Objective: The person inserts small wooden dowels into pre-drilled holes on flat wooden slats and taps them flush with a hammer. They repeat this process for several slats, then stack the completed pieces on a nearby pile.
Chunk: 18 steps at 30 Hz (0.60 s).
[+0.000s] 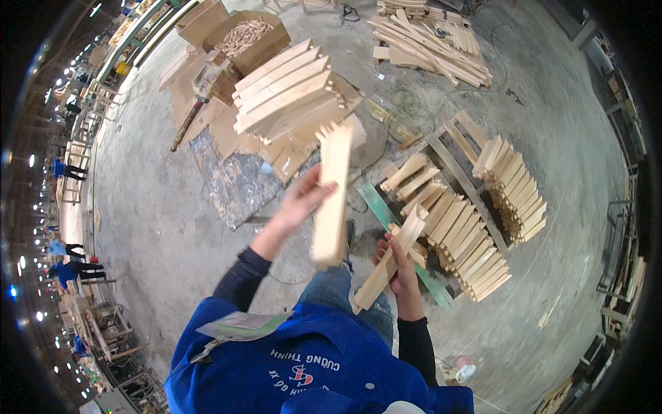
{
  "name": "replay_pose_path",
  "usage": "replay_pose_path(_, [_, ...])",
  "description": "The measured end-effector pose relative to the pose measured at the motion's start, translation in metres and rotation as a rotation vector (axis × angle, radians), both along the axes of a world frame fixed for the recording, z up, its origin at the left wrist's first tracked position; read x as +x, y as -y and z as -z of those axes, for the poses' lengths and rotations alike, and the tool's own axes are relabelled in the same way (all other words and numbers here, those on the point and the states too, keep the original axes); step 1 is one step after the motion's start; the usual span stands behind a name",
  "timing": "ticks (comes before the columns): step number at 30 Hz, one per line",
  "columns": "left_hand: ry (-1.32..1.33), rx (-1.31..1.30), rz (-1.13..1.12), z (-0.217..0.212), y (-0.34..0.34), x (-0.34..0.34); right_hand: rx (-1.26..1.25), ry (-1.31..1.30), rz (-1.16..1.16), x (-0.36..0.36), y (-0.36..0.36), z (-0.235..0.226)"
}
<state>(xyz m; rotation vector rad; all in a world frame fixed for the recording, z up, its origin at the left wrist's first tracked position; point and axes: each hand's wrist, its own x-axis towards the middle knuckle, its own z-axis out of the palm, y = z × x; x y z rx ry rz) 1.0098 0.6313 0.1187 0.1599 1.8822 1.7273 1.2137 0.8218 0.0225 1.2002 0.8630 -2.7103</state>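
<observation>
Gripping a pale wooden slat (332, 196) upright, the left hand (301, 200) hovers over stained concrete floor (158, 207); the right hand (398, 265) clasps another slat (389, 262), stacked slats (476, 241) just beyond its fingers.

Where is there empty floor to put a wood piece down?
Bare concrete floor lies left of the left hand, and more beyond the slat rows at right. Crowded: ahead by the stacked boards and beside the right hand.

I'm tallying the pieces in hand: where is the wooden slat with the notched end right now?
In the head view the notched slat stands near centre, gripped by the left hand, just below the stacked boards.
</observation>
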Motion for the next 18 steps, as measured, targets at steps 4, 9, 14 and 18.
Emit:
replay_pose_path(4, [0.0,-0.351,-0.023,-0.053,0.034,-0.148,0.049,0.157,0.017,-0.036,-0.006,0.034])
replay_pose_path(9, [-0.218,-0.425,0.235,-0.082,0.028,-0.277,0.21,0.216,0.006,-0.068,-0.014,0.079])
replay_pose_path(14, [-0.315,-0.664,0.372,-0.037,0.007,-0.351,0.353,0.29,0.096,-0.08,-0.01,0.119])
replay_pose_path(18, [-1.338,-0.695,0.329,0.002,0.036,-0.36,0.52,0.538,-0.001,-0.063,-0.013,0.195])
